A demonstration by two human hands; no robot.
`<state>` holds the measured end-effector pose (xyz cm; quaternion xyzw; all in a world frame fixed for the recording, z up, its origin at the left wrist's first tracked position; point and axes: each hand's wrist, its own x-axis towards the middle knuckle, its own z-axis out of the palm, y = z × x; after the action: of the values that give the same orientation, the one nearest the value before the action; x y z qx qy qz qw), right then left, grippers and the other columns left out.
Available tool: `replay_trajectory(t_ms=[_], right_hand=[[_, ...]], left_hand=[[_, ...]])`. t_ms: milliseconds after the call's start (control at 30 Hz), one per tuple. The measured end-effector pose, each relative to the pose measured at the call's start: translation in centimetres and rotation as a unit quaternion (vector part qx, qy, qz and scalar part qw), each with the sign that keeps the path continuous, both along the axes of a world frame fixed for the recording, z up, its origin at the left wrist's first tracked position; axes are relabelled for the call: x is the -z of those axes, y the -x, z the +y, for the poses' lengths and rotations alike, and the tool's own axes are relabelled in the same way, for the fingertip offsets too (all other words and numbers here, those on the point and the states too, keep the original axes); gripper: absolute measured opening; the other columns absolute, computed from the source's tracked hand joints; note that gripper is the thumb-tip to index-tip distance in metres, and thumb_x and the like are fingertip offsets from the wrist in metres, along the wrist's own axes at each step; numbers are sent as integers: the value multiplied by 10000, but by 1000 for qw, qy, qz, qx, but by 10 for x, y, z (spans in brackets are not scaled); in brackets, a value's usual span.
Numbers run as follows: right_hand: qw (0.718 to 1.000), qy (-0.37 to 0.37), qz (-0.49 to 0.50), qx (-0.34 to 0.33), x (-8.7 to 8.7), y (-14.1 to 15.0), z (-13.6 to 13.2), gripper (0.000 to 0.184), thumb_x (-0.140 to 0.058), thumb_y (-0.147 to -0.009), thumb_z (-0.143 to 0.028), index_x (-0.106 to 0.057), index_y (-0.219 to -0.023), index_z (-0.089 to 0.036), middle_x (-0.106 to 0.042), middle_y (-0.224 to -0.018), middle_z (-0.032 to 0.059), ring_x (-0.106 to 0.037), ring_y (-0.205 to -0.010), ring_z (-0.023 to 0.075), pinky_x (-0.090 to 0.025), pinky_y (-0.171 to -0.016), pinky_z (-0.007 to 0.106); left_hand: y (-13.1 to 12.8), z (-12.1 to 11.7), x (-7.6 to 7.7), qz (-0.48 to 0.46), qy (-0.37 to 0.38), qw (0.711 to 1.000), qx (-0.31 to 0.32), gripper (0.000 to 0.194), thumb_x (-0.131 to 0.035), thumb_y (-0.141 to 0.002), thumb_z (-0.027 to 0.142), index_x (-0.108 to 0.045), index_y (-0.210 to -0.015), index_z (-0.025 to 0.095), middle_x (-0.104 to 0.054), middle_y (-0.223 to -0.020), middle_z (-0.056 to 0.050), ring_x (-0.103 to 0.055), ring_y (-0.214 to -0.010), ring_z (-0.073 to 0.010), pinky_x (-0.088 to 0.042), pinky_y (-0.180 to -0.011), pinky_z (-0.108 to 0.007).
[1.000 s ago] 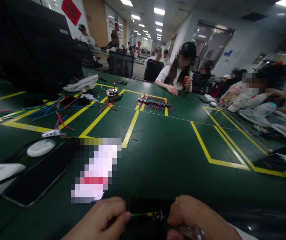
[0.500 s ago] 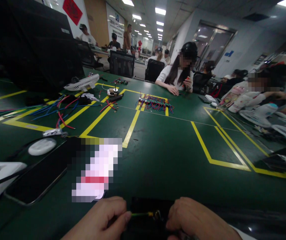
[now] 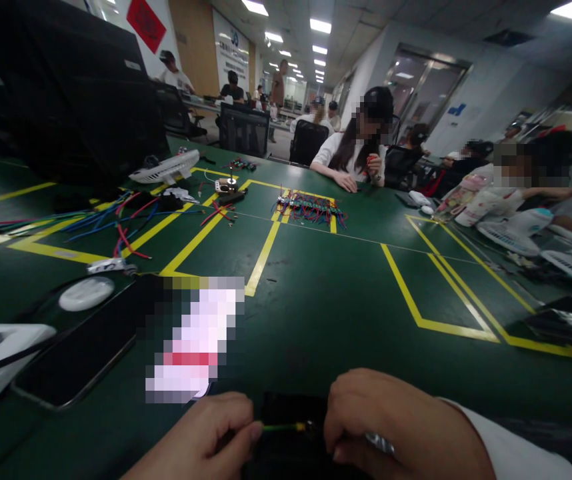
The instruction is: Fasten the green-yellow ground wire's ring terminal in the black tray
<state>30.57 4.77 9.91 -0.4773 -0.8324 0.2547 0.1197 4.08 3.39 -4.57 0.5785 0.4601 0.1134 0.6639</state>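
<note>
green table [image 3: 311,300] | black chairs [image 3: 243,130] | pale wall [image 3: 509,83] | lit ceiling lights [image 3: 320,26]

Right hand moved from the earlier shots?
Yes: the right hand now sits higher in view, closer to the yellow tape outline on the table's right side. Lifted or pushed forward, cannot tell.
</note>
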Motion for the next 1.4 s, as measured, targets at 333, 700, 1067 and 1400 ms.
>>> replay_trajectory(t_ms=[333, 700, 1067, 1400], right_hand=[[998, 53, 28, 34, 11, -28, -15, 181, -829, -1067, -465, -801, -1007, -297, -765, -865, 39, -718, -780, 248, -609, -704, 303], [997, 77, 6, 0, 9, -17, -4, 240, -813, -1076, -541, -833, -1048, -304, -788, -902, 56, -745, -849, 272, -625, -771, 326], [995, 82, 46, -30, 34, -34, -19, 151, -681, -1046, -162, -796, -996, -247, -826, -928, 44, -759, -808, 223, -587, -750, 298], [982, 142, 67, -104, 18, -39, 0, 191, -735, -1008, -59, -857, -1025, -206, -807, -1007, 63, -776, -903, 203, -548, -789, 264]], left_hand=[[1, 0, -8, 4, 13, 1000, -7, 498, -658, -1055, 696, -531, -821, 276, -598, -682, 40, -674, -549, -163, -491, -392, -159], [3, 1, 1, -3, 11, 1000, 1, 542, -627, -1062, 757, -551, -840, 268, -593, -727, 39, -683, -560, -149, -498, -386, -138], [-2, 3, -5, -13, 0, 1000, 1, 560, -654, -1047, 758, -539, -805, 266, -607, -779, 27, -673, -551, -145, -471, -361, -157], [-2, -1, -16, -5, -3, 1000, -22, 466, -649, -1093, 647, -557, -833, 271, -584, -692, 44, -637, -560, -162, -478, -423, -178]])
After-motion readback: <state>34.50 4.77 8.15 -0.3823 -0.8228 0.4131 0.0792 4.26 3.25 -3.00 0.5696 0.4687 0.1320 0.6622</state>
